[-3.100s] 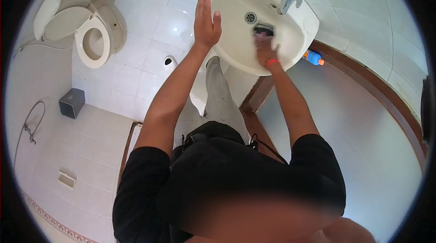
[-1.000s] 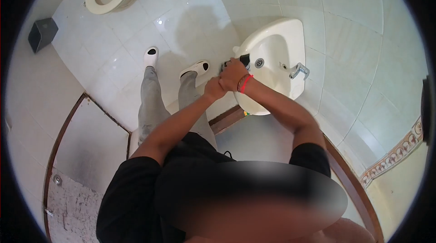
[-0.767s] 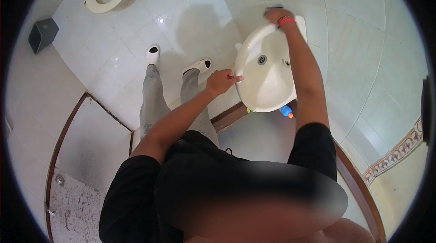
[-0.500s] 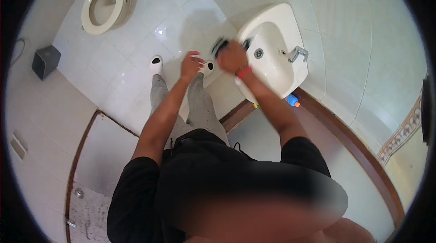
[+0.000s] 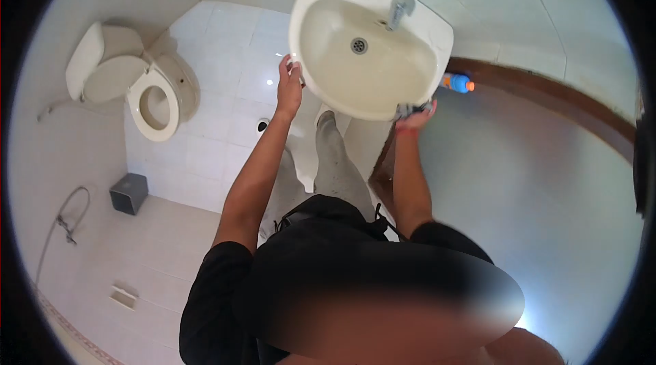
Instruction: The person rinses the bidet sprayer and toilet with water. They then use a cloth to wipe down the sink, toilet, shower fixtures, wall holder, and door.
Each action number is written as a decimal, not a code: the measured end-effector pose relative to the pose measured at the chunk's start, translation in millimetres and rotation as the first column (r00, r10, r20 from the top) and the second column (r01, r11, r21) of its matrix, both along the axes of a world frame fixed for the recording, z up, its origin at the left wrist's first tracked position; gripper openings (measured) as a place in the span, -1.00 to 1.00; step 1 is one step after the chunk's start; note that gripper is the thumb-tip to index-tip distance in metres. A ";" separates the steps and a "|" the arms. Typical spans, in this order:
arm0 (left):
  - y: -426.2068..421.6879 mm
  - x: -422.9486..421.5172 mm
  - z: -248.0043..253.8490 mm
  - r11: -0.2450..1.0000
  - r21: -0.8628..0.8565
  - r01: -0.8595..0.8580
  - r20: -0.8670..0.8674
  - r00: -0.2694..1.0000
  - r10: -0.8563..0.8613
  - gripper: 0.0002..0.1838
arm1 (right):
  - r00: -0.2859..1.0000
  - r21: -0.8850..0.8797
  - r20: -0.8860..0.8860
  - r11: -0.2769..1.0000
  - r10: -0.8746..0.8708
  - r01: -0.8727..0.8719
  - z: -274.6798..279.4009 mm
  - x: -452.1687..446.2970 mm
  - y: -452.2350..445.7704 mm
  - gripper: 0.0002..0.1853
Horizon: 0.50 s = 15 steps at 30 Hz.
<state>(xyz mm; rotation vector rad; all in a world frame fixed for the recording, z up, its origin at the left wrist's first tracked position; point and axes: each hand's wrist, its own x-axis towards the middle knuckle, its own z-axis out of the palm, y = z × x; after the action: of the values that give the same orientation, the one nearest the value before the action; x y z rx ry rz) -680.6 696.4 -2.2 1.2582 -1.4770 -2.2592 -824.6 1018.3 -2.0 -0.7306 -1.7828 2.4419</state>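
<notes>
A white washbasin [image 5: 369,85] with a round drain and a chrome tap [image 5: 398,12] fills the upper middle. At its front right rim, my right hand [image 5: 417,119] is closed on a dark grey cloth [image 5: 412,111], which lies against the rim's edge. A red band circles that wrist. On the opposite side, my left hand [image 5: 290,87] is beside the basin's left rim, fingers slightly bent and apart, with nothing seen in it. Whether its fingertips touch the rim is hard to tell.
Right of the basin, a blue bottle with an orange cap [image 5: 459,83] lies by the brown frame [image 5: 540,85]. A toilet [image 5: 152,104] with its lid up stands at the left, a grey bin [image 5: 129,193] below it. A shower hose [image 5: 51,239] hangs at far left.
My right hand has gone from the basin's left side to its front right rim with the cloth. My left hand has come up to the left rim. The view has turned.
</notes>
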 end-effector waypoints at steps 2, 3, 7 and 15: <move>13.1 -14.8 -3.8 0.989 -0.132 -0.064 0.044 0.997 0.070 -0.39 | 1.000 -0.295 -0.017 0.955 0.015 -0.019 -40.0 -50.1 27.4 -0.46; 19.0 -19.5 2.6 0.984 -0.162 -0.076 0.019 0.997 0.080 -0.38 | 0.999 -0.407 -0.024 0.913 0.030 -0.037 -59.5 -71.6 40.0 -0.45; 38.1 -38.4 7.2 0.925 -0.310 -0.220 0.097 0.960 0.261 -0.38 | 0.958 -0.733 -0.055 0.639 0.283 -0.231 -155.0 -19.8 46.9 -0.40; 47.5 -47.1 14.4 0.860 -0.308 -0.406 -0.083 0.912 0.401 -0.47 | 0.817 -0.577 0.521 0.807 0.246 0.125 -102.5 81.9 -31.8 -0.40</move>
<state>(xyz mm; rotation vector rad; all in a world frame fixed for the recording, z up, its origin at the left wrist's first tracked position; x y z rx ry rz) -727.8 743.8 12.3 1.2963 -1.3479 -1.6794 -742.7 986.5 -104.5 -1.6411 -1.0866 3.0870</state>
